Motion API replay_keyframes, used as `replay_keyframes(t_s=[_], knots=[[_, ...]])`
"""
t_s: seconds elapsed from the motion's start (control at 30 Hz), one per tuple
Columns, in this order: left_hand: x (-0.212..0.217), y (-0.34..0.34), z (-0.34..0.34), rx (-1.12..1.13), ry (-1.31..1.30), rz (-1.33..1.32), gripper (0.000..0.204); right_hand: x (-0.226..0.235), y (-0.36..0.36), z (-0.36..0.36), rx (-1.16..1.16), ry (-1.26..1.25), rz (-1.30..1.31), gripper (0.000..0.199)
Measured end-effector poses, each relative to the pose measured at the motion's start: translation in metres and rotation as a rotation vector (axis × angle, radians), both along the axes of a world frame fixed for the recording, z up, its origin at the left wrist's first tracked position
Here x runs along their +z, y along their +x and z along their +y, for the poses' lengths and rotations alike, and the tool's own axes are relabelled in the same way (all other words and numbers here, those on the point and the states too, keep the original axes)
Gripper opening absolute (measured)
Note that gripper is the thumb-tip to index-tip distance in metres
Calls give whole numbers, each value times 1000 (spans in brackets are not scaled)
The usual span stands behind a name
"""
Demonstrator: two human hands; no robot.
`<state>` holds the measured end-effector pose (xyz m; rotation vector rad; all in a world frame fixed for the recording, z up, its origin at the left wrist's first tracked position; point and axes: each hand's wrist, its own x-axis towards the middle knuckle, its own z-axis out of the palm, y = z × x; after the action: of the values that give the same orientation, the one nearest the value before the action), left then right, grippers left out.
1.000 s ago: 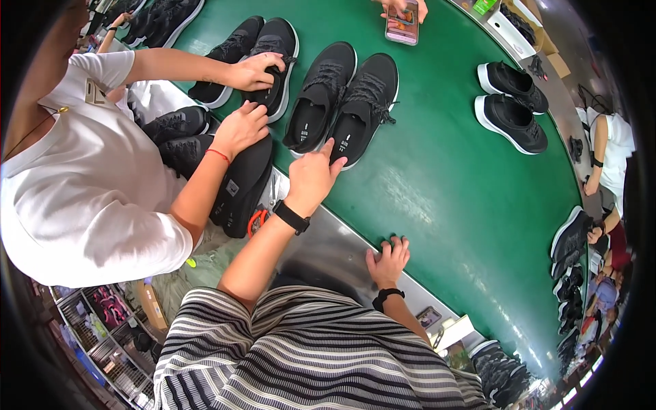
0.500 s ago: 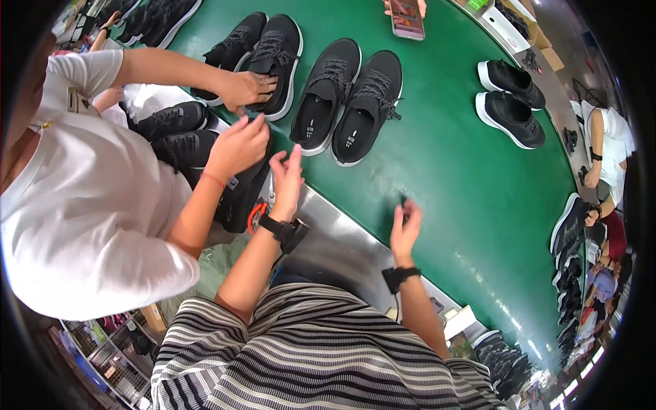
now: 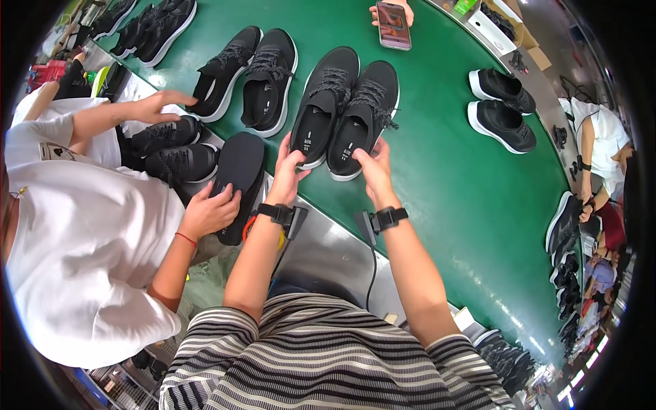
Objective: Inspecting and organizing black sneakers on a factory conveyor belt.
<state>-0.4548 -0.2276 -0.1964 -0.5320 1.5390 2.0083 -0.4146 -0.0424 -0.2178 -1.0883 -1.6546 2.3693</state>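
Note:
A pair of black lace-up sneakers with white soles stands on the green table in front of me, toes away. My left hand (image 3: 288,172) grips the heel of the left sneaker (image 3: 333,76), thumb at the collar. At the heel of the right sneaker (image 3: 377,85), my right hand (image 3: 376,171) has its thumb inside the opening and its fingers around the outside. Printed insoles show inside both shoes. To the left stands a similar pair, a sneaker (image 3: 271,60) beside another sneaker (image 3: 227,58).
At my left, a person's hand (image 3: 210,208) rests on a black insole-shaped piece (image 3: 240,160); their other hand (image 3: 162,107) reaches toward the neighbouring pair. Another hand holds a phone (image 3: 393,26) across the table (image 3: 451,198). Two black slip-on shoes (image 3: 502,126) stand at the right.
My hands have come forward from open air onto the heels of the two sneakers. The neighbour's hand has left the adjacent pair, and their other hand now lies on the black insole-shaped piece.

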Motion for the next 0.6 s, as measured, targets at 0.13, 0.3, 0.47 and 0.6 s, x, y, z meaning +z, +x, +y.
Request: replay_keyframes(t_s=[0.13,0.3,0.47,0.6], knots=[[35,-7,-2,-16,240,85,75,45,-2,0,-23,247,168,80],[85,-18,2,0,511,188,68,123,-1,-7,-85,342,255,91],[108,-23,1,16,648,133,66,172,4,-19,-137,519,264,94],[114,-17,-4,24,606,200,66,190,14,-28,-138,562,235,92]])
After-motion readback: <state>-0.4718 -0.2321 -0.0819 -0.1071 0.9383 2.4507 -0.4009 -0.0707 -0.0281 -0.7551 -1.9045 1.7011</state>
